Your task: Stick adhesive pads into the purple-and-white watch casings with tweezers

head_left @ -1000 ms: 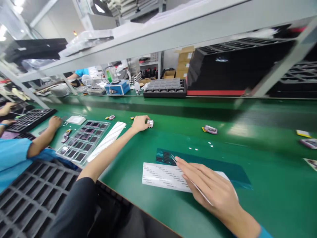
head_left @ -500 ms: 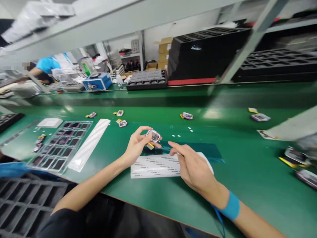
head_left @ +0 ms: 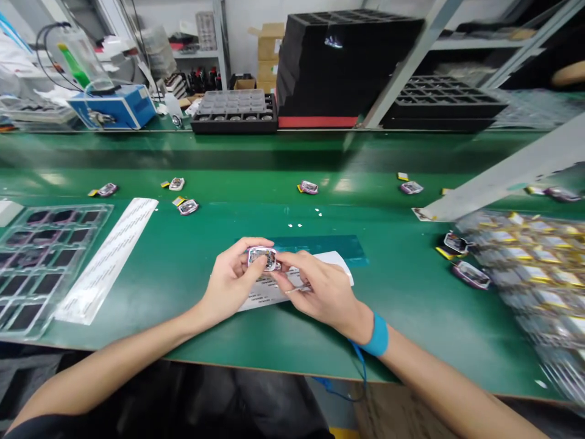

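Note:
My left hand (head_left: 231,277) grips a small rounded device housing (head_left: 262,258) with a pale rim and exposed inner parts, the thumb pressed on its face. At the housing's right edge are the fingertips of my right hand (head_left: 322,289), which also holds thin tweezers (head_left: 297,289) between its fingers. Below both hands lies a printed white sheet (head_left: 265,294), partly covered by them. Just behind it a translucent blue film strip (head_left: 320,245) rests on the green bench. A blue band circles my right wrist.
Several similar housings, one here (head_left: 308,187), lie along the bench. At left are a clear tray (head_left: 55,244) of dark screens and a white strip (head_left: 109,256). Clear trays of yellow-edged parts (head_left: 525,256) stand at right, near a slanted white post (head_left: 503,164).
My right hand has moved in to the housing and now touches its side. The housing has been turned, and its yellow part no longer shows. The camera view has shifted to the right.

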A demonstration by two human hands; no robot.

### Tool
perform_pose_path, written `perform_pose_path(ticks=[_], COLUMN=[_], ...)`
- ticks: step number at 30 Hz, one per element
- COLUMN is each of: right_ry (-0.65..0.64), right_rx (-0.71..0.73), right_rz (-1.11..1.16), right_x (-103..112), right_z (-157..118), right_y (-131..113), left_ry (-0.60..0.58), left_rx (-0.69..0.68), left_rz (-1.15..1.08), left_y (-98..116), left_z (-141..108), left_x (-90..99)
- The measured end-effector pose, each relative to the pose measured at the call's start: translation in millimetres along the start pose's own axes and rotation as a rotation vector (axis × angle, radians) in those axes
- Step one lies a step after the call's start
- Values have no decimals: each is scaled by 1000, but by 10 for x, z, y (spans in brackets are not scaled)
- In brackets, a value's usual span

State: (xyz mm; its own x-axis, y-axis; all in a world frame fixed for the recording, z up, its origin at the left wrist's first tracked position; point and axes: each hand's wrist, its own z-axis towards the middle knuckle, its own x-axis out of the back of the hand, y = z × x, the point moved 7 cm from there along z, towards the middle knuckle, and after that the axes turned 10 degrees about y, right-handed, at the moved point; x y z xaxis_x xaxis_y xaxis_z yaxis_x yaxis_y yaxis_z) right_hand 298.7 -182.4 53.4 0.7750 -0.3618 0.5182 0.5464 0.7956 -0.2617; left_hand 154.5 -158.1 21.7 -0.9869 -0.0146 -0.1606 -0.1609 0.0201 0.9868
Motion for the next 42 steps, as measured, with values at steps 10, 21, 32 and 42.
perform_pose_path(ticks=[10, 21, 32, 42], right_ry=[59, -100, 39, -109], right_rx=[30, 112, -77, 185], right_rz=[-29, -96, -14, -160], right_x=[21, -5, 14, 0], right_z=[-40, -30, -9, -58], right_y=[-52, -28, 65, -7], left_ry=[-3, -5, -204, -261], left_rx=[-242, -283, 187, 268], left_rz=[276, 482, 75, 116], left_y=[87, 66, -14, -30], left_z=[-108, -41, 4, -30], left_x=[13, 5, -65, -101])
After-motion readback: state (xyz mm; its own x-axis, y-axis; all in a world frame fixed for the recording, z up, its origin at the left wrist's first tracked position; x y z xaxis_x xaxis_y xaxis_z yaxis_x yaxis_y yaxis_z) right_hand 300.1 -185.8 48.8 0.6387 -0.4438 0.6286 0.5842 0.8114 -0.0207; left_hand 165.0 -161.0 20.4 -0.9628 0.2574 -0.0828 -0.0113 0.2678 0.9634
